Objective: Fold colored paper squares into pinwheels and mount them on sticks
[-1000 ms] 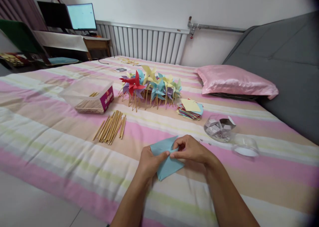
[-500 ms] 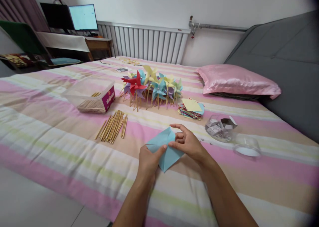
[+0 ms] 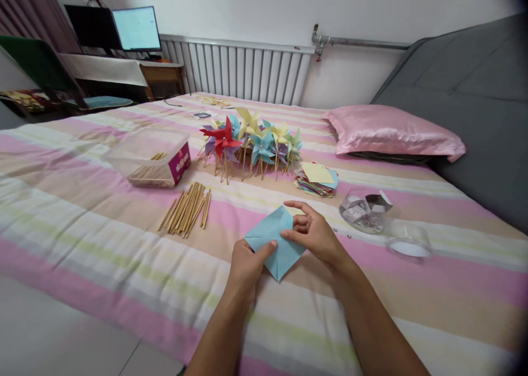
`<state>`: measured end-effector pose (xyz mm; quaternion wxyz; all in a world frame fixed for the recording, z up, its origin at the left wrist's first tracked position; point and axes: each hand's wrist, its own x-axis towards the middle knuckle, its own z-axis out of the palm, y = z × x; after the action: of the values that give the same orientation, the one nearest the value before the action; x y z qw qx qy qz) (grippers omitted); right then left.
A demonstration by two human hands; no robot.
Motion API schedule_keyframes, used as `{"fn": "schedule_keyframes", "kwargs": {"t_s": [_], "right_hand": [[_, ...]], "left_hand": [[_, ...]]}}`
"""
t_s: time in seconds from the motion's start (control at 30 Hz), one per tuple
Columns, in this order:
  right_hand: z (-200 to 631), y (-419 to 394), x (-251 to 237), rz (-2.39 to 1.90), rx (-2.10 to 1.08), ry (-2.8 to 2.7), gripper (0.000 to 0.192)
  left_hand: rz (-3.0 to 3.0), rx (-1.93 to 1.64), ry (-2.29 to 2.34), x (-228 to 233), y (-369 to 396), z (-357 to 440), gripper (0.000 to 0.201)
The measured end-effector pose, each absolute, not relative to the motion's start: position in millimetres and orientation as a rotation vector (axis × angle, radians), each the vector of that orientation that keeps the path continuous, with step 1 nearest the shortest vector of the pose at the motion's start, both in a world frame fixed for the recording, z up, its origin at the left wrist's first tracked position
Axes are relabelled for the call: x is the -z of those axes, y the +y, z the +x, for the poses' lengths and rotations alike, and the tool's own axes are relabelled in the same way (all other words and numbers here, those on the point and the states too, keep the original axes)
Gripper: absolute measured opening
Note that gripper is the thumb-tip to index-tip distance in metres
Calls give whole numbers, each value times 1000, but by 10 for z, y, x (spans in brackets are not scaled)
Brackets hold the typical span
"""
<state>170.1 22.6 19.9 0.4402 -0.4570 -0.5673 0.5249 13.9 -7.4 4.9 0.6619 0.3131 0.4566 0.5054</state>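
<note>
A square of light blue paper (image 3: 270, 227), slit inward from its corners, is held up between both hands with one corner pointing down. My left hand (image 3: 246, 263) grips its lower left side, the thumb on the face and the fingers hidden behind. At the right side my right hand (image 3: 315, 233) pinches the paper, thumb in front and index finger near the top corner. Beyond the hands stand several finished paper pinwheels (image 3: 249, 139) on sticks. A stack of coloured paper squares (image 3: 317, 179) lies to their right.
On the striped bedspread, left, lie loose wooden sticks (image 3: 187, 211) beside a clear plastic box (image 3: 150, 150) holding more. Right of my hands are a clear round container (image 3: 363, 213) with small packets, its clear lid (image 3: 408, 244), and small metal pins (image 3: 342, 233). A pink pillow (image 3: 396, 131) sits farther back.
The blue paper has flattened and turned slightly, so its slit left corner now shows more openly. Both hands keep their hold, and the right has shifted a little to the right.
</note>
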Motion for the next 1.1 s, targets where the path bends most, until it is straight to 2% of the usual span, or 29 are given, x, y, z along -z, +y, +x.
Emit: {"fn": "schedule_keyframes", "kwargs": {"t_s": [0.33, 0.8, 0.97, 1.1], "right_hand": [[1683, 219, -195, -1132, -1283, -1457, 61], [1708, 223, -214, -1127, -1233, -1360, 57], [1731, 243, -216, -1153, -1147, -1297, 57], [1716, 238, -244, -1127, -1039, -1262, 50]], "left_hand": [[705, -1182, 1067, -7, -56, 130, 39], [677, -1183, 1063, -10, -57, 138, 35], [684, -1171, 1048, 10, -55, 135, 33], [607, -1196, 1071, -16, -45, 130, 30]]}}
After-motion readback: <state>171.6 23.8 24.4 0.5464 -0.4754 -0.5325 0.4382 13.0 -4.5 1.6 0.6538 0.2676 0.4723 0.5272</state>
